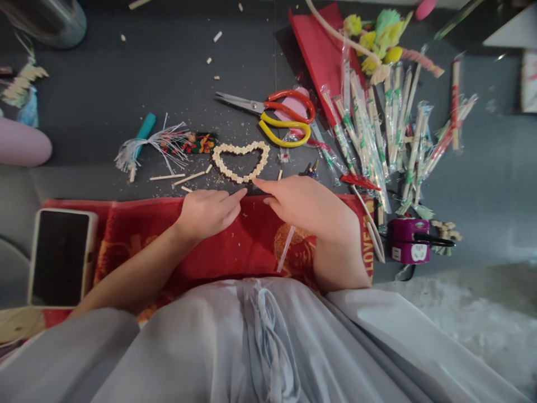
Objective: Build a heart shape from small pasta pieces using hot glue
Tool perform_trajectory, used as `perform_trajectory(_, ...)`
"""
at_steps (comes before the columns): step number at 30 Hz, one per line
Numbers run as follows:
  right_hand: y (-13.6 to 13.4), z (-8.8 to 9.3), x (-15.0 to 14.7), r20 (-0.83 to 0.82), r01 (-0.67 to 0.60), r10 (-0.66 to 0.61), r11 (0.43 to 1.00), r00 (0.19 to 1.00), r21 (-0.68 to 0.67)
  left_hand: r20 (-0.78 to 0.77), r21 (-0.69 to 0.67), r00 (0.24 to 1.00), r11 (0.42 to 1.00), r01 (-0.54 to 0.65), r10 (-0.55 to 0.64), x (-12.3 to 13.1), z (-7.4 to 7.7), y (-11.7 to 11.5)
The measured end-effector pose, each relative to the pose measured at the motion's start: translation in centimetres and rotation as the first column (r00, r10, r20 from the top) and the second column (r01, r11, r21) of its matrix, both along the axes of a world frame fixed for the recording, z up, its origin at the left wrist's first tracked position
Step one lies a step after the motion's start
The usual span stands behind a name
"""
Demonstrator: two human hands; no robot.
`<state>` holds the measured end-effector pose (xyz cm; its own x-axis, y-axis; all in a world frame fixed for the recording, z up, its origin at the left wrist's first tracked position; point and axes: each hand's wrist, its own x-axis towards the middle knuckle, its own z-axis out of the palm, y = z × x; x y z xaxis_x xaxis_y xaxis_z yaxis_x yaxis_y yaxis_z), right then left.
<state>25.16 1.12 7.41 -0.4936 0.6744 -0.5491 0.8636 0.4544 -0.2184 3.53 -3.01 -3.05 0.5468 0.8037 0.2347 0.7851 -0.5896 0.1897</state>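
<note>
A heart-shaped outline of small pale pieces lies on the dark table in front of my hands. My right hand has its index finger stretched to the heart's lower tip, at or very near it. Just below and to the left, my left hand points its index finger toward the same spot, apart from the heart, its other fingers curled. Neither hand visibly holds anything. Thin pale sticks lie left of the heart. Beyond it are open scissors with one red and one yellow handle.
Wrapped chopsticks cover the right side, by a red folder-like sheet. A red towel lies under my forearms, with a phone at left. A purple power socket stands at right. White frayed strings lie left.
</note>
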Motion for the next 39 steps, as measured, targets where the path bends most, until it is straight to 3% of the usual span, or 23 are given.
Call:
perform_trajectory(5, -0.04, 0.1, -0.05, -0.003, -0.005, 0.005, 1.0, 1.0, 0.004, 0.025, -0.011, 0.996, 0.996, -0.091, 0.091, 0.11, 0.03, -0.05)
perform_trajectory(10, -0.06, 0.12, -0.04, -0.016, -0.002, 0.002, 1.0, 1.0, 0.008, 0.014, 0.089, 0.997, 0.993, -0.073, 0.072, 0.22, 0.23, -0.01)
perform_trajectory(17, -0.07, 0.12, -0.06, -0.012, 0.004, -0.004, 1.0, 1.0, 0.005, -0.031, 0.011, 0.995, 0.996, -0.09, 0.091, 0.18, 0.36, 0.04)
perform_trajectory(26, -0.03, 0.06, -0.07, 0.006, -0.002, 0.002, 1.0, 1.0, 0.004, -0.036, 0.059, 0.998, 0.997, -0.045, 0.047, 0.03, -0.11, -0.09)
perform_trajectory(32, -0.02, 0.03, -0.08, -0.014, 0.004, -0.003, 1.0, 1.0, 0.006, -0.021, 0.077, 0.998, 0.995, 0.067, -0.066, 0.0, 0.04, 0.07)
perform_trajectory(39, -0.25, 0.4, -0.28, -0.027, 0.011, -0.011, 1.0, 1.0, 0.006, -0.075, 0.062, 0.996, 0.997, 0.054, -0.049, 0.54, 0.09, -0.43)
